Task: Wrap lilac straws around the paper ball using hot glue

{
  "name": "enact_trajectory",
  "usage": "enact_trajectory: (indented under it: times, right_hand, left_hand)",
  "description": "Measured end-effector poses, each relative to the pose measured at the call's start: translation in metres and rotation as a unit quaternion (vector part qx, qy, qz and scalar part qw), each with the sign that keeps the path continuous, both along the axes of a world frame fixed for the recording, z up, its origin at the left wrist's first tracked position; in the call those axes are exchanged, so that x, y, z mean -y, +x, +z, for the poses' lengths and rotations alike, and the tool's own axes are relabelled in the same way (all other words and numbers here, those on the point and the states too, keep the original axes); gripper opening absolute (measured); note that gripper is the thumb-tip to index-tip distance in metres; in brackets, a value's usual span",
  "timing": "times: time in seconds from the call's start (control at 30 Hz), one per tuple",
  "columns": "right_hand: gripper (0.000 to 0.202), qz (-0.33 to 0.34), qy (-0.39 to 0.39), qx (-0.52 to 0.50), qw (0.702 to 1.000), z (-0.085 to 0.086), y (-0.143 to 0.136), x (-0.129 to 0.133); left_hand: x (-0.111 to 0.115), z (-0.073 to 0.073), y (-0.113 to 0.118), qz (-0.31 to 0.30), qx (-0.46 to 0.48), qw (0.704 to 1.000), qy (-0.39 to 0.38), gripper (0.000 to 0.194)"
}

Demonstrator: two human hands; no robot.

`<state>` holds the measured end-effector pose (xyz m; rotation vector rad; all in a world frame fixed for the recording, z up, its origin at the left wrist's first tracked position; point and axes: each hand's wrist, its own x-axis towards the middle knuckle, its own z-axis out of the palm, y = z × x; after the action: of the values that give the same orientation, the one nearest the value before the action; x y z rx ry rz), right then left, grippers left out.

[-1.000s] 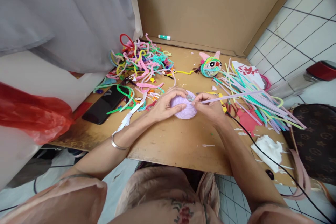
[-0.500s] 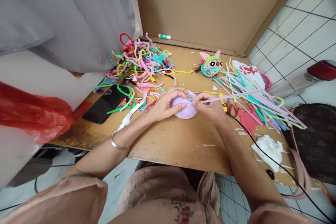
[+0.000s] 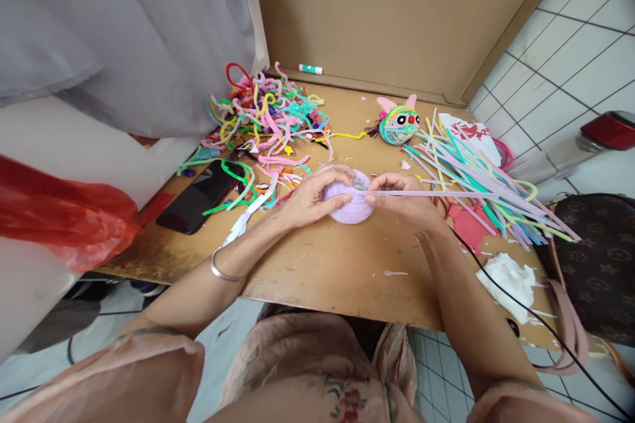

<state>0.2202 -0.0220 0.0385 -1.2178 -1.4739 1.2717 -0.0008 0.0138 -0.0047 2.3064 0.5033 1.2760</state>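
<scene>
A round ball wrapped in lilac pipe cleaner is held just above or on the table near its front; a clear, greyish patch shows at its top. My left hand is closed round its left side, thumb across the front. A long lilac pipe cleaner runs from the ball out to the right. My right hand pinches it close to the ball's right edge. Behind stands a finished-looking ball figure with pink ears, round eyes and a red nose.
Tangled pipe cleaners heap at the back left, beside a black phone. Straight pipe cleaners lie at right, near red felt, a white crumpled cloth and a brown bag. A glue stick lies at the back.
My right hand has turned and shifted slightly, so the free pipe cleaner now lies nearly level instead of slanting up to the right. The left hand stays round the ball.
</scene>
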Motion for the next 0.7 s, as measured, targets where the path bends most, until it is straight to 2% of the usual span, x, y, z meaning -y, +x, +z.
enact_trajectory:
  times: [0.17, 0.47, 0.7]
  right_hand:
    - [0.046, -0.006, 0.009, -0.011, 1.0, -0.002, 0.002, -0.002]
    - [0.053, -0.036, 0.017, -0.071, 0.997, -0.001, -0.013, -0.01]
    - [0.052, -0.023, 0.007, -0.054, 0.998, 0.0, -0.015, -0.017]
  left_hand:
    - [-0.002, 0.0, 0.0, -0.007, 0.005, 1.0, 0.001, 0.018]
    - [-0.006, -0.005, -0.003, -0.005, 0.009, 1.0, 0.006, 0.016]
    - [-0.006, -0.003, -0.004, -0.005, 0.008, 1.0, -0.011, 0.021]
